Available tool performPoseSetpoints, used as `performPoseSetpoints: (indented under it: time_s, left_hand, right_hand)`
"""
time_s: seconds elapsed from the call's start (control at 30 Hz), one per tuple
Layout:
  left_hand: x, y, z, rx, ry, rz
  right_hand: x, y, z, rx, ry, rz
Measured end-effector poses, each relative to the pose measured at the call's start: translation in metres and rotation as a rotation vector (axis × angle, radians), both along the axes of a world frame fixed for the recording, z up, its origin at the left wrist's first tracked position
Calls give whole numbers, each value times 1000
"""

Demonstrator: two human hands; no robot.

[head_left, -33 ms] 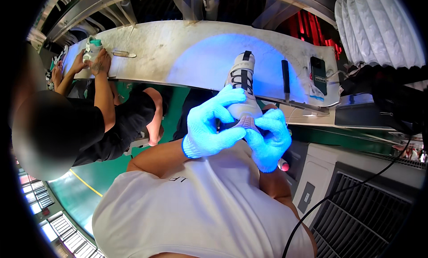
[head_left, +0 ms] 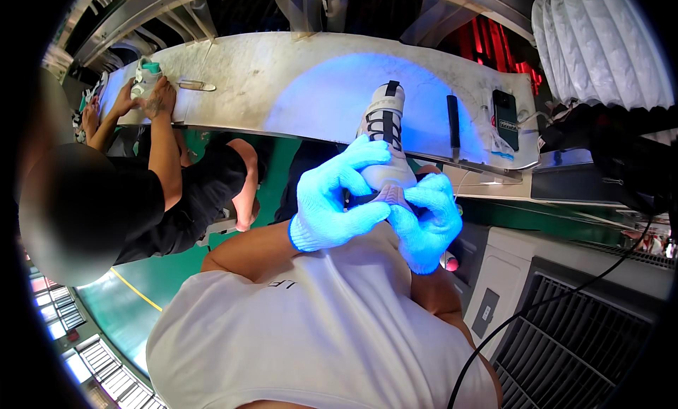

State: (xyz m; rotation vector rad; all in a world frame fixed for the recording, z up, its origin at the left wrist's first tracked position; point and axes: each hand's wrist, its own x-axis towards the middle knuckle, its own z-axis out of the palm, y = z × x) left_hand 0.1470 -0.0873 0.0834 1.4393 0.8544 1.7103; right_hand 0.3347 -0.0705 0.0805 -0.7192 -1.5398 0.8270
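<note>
Up close, both gloved hands wrap one white sneaker (head_left: 385, 144) with black laces, held at the near edge of the long workbench (head_left: 282, 84) under blue light. The left hand (head_left: 339, 197) curls its fingers over the shoe's side; the right hand (head_left: 427, 222) closes on its near end, thumbs meeting on a lilac part. Two dark things lie right of it: a slim black tool (head_left: 453, 126) and a phone (head_left: 505, 119). Far left, a co-worker's hand (head_left: 157, 98) holds a second sneaker (head_left: 146, 75), white and teal.
</note>
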Motion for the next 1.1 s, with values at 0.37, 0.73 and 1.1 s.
performPoseSetpoints:
  time_s: [0.37, 0.73, 1.1]
  left_hand:
    - [0, 14, 4, 83, 29, 26]
    - [-9, 7, 5, -120, -19, -60]
    - [-30, 17, 28, -439, 135, -298]
  right_hand:
    - [-10, 2, 8, 15, -3, -79]
    - [-22, -15, 17, -361, 156, -161]
    - [-12, -9, 20, -206, -55, 26]
